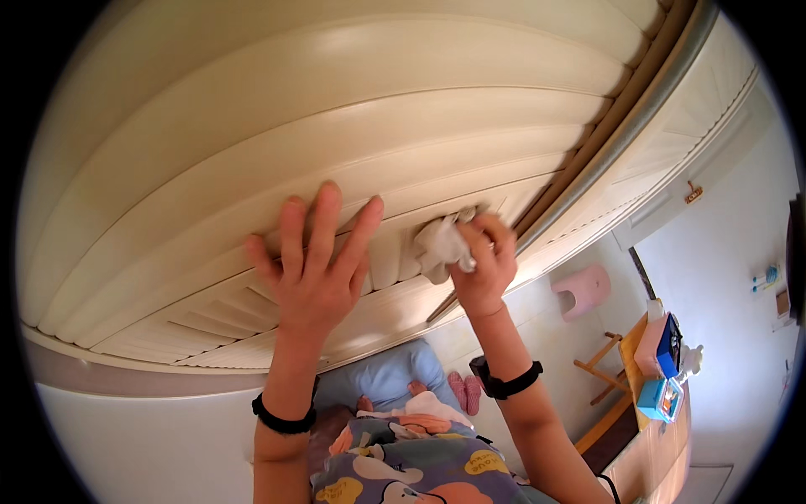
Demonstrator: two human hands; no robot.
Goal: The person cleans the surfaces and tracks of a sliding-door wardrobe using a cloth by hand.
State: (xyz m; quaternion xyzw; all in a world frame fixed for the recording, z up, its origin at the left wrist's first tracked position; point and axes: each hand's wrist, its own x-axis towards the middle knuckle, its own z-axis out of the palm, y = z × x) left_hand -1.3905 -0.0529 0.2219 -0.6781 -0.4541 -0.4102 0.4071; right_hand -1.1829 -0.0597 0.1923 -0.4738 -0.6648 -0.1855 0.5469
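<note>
My left hand (321, 271) lies with its fingers spread against a cream wardrobe door with moulded slats (239, 189). To its right, my right hand (485, 264) is closed on a crumpled pale cloth (441, 246), which touches the lower panel of the same door near its right edge. Part of the cloth is hidden by my fingers. A dark band is on each of my wrists. A grey metallic strip (630, 132) runs down beside the door edge, with another cream door beyond it.
Below my arms lies a blue cushion (378, 372) under my bare feet, with pink slippers (465, 392) beside it. A pink plastic stool (582, 291) stands on the tiled floor. At right is a wooden table (658, 453) bearing a blue box (659, 400) and other items.
</note>
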